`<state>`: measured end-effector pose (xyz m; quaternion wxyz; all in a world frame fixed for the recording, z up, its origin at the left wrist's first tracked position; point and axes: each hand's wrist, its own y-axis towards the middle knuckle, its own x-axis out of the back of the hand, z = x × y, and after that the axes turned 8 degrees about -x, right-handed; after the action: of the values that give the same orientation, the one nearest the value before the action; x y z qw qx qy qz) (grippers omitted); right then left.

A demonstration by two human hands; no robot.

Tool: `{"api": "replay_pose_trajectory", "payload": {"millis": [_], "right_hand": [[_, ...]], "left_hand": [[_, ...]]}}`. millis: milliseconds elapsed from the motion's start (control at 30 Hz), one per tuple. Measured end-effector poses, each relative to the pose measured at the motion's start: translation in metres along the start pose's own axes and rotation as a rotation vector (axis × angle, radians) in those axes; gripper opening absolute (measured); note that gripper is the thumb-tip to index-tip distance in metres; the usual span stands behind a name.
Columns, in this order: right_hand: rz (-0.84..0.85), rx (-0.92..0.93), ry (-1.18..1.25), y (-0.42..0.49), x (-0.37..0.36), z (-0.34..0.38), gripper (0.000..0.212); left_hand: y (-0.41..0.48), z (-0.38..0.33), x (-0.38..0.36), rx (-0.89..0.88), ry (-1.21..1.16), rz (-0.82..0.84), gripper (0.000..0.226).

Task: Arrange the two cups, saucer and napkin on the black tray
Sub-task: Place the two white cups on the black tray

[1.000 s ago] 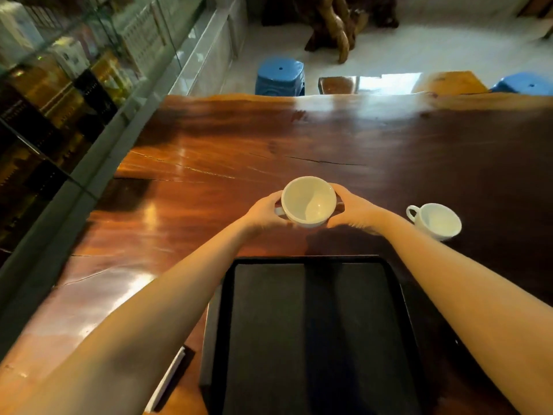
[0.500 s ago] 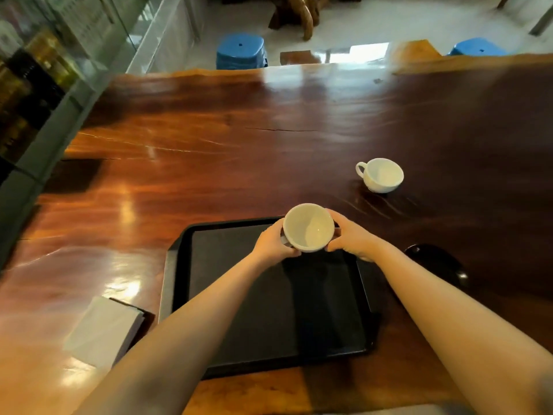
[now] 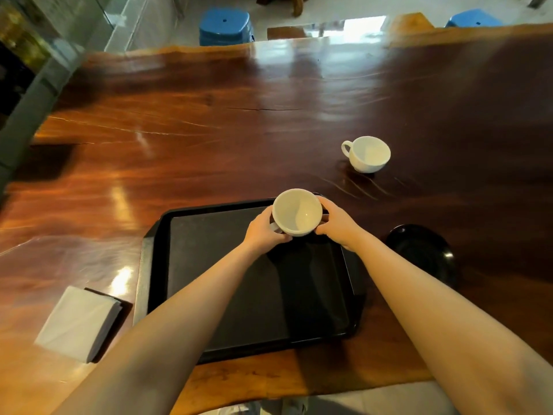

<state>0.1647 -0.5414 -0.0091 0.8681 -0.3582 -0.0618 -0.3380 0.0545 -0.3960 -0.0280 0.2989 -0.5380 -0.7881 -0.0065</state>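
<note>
A white cup (image 3: 297, 211) is held between my left hand (image 3: 263, 232) and my right hand (image 3: 336, 224), over the far right corner of the black tray (image 3: 209, 265). Whether the cup touches the tray I cannot tell. A second white cup (image 3: 368, 154) stands upright on the wooden table beyond the tray, to the right, its handle pointing left. A black saucer (image 3: 422, 253) lies on the table just right of the tray. A folded white napkin (image 3: 79, 322) lies on the table left of the tray.
The long polished wooden table (image 3: 209, 130) stretches far ahead. Two blue stools (image 3: 224, 25) stand past its far edge. A glass display cabinet (image 3: 27, 55) runs along the left side. The table's near edge is just below the tray.
Both hands have carried the cup from the bare table beyond the tray back over the tray's far right corner. The view has pulled back, bringing the saucer and napkin into sight.
</note>
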Motion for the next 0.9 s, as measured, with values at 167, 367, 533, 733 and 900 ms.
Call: {"api": "replay_pose_trajectory", "payload": {"millis": [167,367,533,733,900], "right_hand": [[-0.019,-0.094,-0.103,0.002,0.004,0.002,0.076],[0.055,-0.180,-0.294,-0.012,0.026,0.024,0.072],[0.094,-0.170,-0.460,-0.041,0.068,0.053,0.053],[0.026,-0.163,-0.563,-0.076,0.117,0.092,0.052],[-0.019,-0.176,-0.594,-0.093,0.143,0.117,0.051]], "left_hand": [[-0.001,-0.003,-0.004,0.012,0.050,0.004,0.079],[-0.011,-0.016,0.018,0.166,0.285,0.159,0.089],[-0.024,-0.064,0.063,0.229,0.580,0.303,0.050],[-0.029,-0.134,0.093,0.176,0.606,0.224,0.041],[-0.018,-0.180,0.096,0.053,0.543,0.261,0.037]]}}
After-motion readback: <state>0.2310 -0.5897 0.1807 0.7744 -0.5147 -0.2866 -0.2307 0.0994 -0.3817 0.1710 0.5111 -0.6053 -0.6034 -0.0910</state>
